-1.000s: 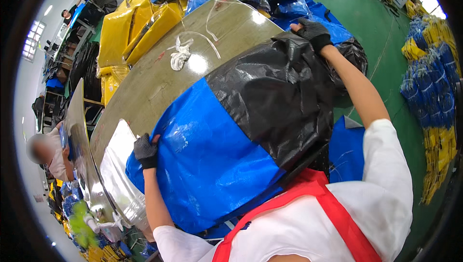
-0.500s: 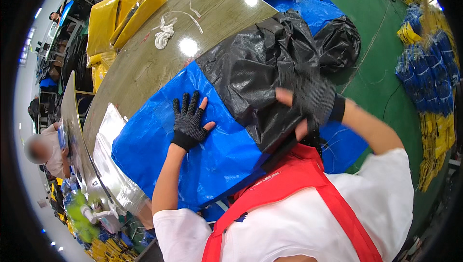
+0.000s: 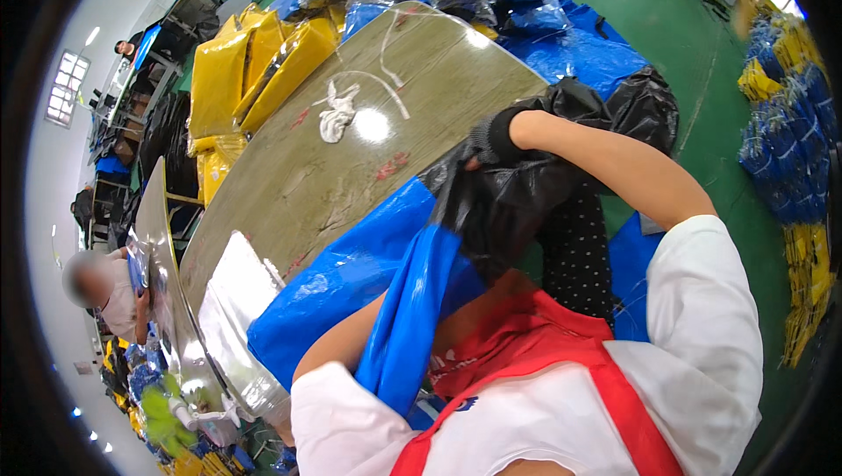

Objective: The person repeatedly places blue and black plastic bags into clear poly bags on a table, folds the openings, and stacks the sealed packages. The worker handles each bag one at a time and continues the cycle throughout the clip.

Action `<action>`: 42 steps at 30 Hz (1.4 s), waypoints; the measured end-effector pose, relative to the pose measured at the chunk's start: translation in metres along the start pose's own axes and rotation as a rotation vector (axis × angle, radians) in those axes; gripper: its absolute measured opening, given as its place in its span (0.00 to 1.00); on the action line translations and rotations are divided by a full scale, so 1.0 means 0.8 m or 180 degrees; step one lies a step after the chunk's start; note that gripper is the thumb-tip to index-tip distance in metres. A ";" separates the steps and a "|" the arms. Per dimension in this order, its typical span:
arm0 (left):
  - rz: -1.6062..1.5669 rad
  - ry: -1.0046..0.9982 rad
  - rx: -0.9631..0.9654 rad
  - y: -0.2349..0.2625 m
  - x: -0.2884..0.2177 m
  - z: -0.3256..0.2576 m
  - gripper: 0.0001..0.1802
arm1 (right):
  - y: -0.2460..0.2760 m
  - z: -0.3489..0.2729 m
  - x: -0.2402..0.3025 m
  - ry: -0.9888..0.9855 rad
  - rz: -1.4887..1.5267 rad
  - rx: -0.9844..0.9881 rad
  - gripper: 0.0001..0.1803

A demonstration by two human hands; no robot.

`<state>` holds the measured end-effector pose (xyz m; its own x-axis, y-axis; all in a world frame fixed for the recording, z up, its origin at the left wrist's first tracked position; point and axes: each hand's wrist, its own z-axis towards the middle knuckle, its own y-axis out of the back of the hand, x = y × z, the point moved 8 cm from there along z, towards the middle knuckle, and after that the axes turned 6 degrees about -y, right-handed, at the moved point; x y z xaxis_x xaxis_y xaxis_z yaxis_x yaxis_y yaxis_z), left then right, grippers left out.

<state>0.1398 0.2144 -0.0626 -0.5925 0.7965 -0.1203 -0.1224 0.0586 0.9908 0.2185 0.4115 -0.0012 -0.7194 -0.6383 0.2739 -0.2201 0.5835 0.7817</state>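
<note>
My right hand [image 3: 493, 136], in its dark glove, is closed on a bunched fold of the black plastic bag [image 3: 526, 204], pinching it up near the far edge where it rises off the table [image 3: 351, 187]. The bag sits at the near end of the tabletop, half over the blue plastic sheet [image 3: 351, 283], and a fold of that blue drapes down against my chest. My left hand I cannot see — the forearm runs under the blue fold and the hand is hidden, so I cannot tell whether it grips anything. Judging by the way both films crease and sag, they are thin, limp and light, likely slick under a glove — they would slip from a flat palm, so I would gather a good bunch at an edge or corner. A white scrap of string [image 3: 338, 112] lies farther up the table, well apart.
</note>
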 end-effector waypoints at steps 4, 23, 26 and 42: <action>0.0036 0.0996 0.0136 0.035 0.025 -0.141 0.30 | -0.040 0.064 -0.041 0.0341 0.0321 0.0165 0.31; -0.0384 0.6134 -0.2167 0.004 -0.048 -0.632 0.27 | -0.054 0.049 -0.007 0.0062 0.0408 -0.0350 0.34; 0.2037 0.5479 -0.1349 0.063 -0.034 -0.568 0.29 | -0.067 0.069 -0.041 -0.0369 0.0168 -0.0015 0.35; -0.0709 0.3616 0.0730 0.050 0.121 -0.340 0.29 | -0.072 -0.092 0.013 0.0851 -0.0626 -0.2230 0.27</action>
<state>-0.1388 0.1304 -0.0515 -0.9591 -0.2307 -0.1640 -0.2353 0.3276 0.9151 0.2722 0.3341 -0.0023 -0.5073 -0.8486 0.1498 0.2049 0.0500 0.9775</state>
